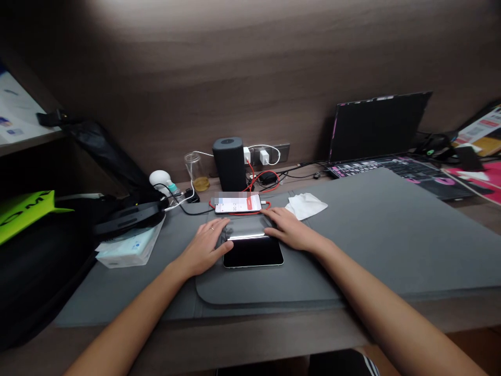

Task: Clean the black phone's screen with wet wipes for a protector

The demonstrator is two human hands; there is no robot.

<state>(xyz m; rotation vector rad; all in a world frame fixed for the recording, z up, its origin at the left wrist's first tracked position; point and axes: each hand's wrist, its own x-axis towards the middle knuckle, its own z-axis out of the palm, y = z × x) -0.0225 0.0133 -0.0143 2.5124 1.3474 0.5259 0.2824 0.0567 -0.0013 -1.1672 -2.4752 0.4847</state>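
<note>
A tablet (pixel 253 255) with a dark screen lies flat on the grey desk mat (pixel 250 290) in front of me. Its upper half looks paler and glossy, with a bright band across it; whether a clear film covers it I cannot tell. My left hand (pixel 206 247) rests at the tablet's left side, fingers stretched forward and thumb on its edge. At the upper right side is my right hand (pixel 288 228), fingers extended and thumb over the glossy part. Just beyond the tablet lies a phone (pixel 238 204) with a lit screen and a cable plugged in.
A crumpled white tissue (pixel 306 206) lies right of my right hand. Behind stand a black speaker-like box (pixel 229 164), a glass jar (pixel 199 175) and wall chargers (pixel 264 156). An open laptop (pixel 379 130) is at right; a tissue pack (pixel 131 248) and black bag (pixel 35 282) are left.
</note>
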